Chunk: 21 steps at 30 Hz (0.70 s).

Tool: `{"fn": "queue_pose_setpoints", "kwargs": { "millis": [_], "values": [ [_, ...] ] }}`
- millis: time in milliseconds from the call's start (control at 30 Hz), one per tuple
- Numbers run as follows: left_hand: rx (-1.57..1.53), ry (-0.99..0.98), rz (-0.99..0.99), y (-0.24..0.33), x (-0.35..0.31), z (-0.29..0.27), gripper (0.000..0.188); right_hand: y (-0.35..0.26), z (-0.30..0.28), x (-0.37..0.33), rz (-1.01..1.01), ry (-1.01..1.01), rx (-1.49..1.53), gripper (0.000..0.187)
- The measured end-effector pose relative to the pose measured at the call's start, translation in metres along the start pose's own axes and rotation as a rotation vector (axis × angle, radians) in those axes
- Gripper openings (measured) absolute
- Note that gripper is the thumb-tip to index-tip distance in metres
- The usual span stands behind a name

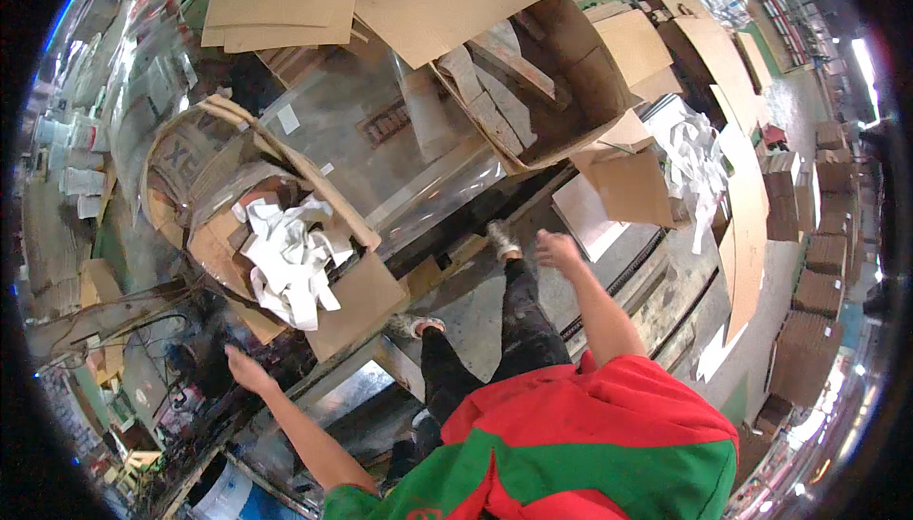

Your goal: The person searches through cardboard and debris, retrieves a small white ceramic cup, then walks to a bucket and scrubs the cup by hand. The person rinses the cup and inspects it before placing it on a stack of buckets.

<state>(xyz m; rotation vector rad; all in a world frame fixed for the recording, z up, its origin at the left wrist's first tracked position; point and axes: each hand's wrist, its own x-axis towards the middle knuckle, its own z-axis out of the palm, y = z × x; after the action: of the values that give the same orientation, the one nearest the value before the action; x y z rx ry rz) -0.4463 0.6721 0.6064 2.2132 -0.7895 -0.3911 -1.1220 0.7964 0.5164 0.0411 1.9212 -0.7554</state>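
Head view, starting at the far left: pale buckets (74, 154) stand stacked near the rim. Farther right and lower, the person's left hand (249, 371) hangs below a worn cardboard box (328, 198), apart from it. The hand's fingers look partly curled, but it is unclear whether they are clenched or loose. White strips (293, 268) lie heaped at the box's near end, beside a plain brown flap (359, 309). Clear plastic film (347, 106) covers a surface between this box and a deep, dirty carton (594, 68), which holds scrap pieces (495, 92). Below that gap are the person's shoes (504, 240) and dark trousers (526, 306). The right hand (558, 252) is held out just beyond the right foot, released, its fingers slightly bent. Just beside it lies a white sheet (582, 208). Next comes a smaller brown box (623, 185), with more white ribbons (692, 154) spilling over its right side. Farther right, flattened cardboard stacks (806, 353) line the floor.
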Motion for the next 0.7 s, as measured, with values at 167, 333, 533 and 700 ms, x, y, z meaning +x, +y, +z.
{"fn": "queue_pose_setpoints", "kwargs": {
  "millis": [167,333,533,700],
  "values": [
    [0.474,0.198,-0.013,-0.039,-0.182,-0.079,0.060,-0.096,-0.100,0.141,-0.021,0.037,0.361,0.073],
    [1.177,-0.736,0.090,-0.034,-0.420,-0.023,0.039,-0.159,-0.135,0.270,-0.046,-0.075,0.373,0.052],
    [0.496,-0.795,-0.200,0.070,-0.512,0.073,0.043,-0.164,-0.141,0.286,0.117,-0.137,0.217,0.042],
    [0.237,-0.846,-0.281,0.134,-0.501,0.151,0.042,-0.166,-0.143,0.295,0.065,-0.131,0.213,0.040]
  ]
}}
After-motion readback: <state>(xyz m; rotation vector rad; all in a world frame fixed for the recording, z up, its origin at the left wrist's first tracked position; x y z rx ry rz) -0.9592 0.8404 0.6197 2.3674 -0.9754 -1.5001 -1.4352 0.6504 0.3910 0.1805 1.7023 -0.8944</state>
